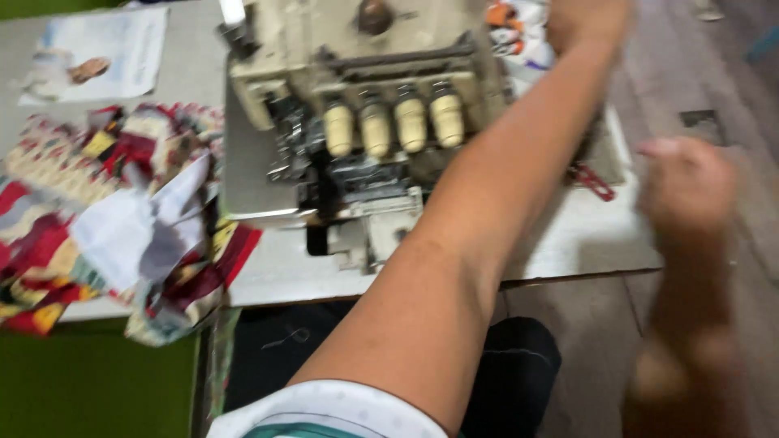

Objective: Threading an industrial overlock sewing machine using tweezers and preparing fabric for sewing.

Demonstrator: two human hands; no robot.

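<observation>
Left hand: the left hand [586,23] reaches across the frame to about one o'clock, its forearm running up from the white sleeve at six o'clock; it lies at the top edge, just beside a bunch of white cloth with orange print [519,32]. The hand is cut off by the frame and blurred, so I cannot tell whether the fingers are apart or closed, nor whether they touch the cloth.

Right hand: the right hand [686,185] hangs at three o'clock, off the table's right edge and over the floor. It looks curled like a loose fist, but heavy motion blur hides the fingers; I cannot tell if it is closed on anything.

Machine: a worn beige metal overlock sewing machine [365,105] stands at twelve o'clock on the table, with four cream round tension knobs [393,122] in a row on its front.

Table: a pale grey work table [568,243] carries the machine; its bare part lies under the left forearm.

Fabric pile: a heap of red, cream and yellow patterned cloth pieces [97,219] lies at nine o'clock, hanging over the table's front edge, well apart from both hands.

Paper: a white printed sheet [101,53] rests at eleven o'clock.
</observation>
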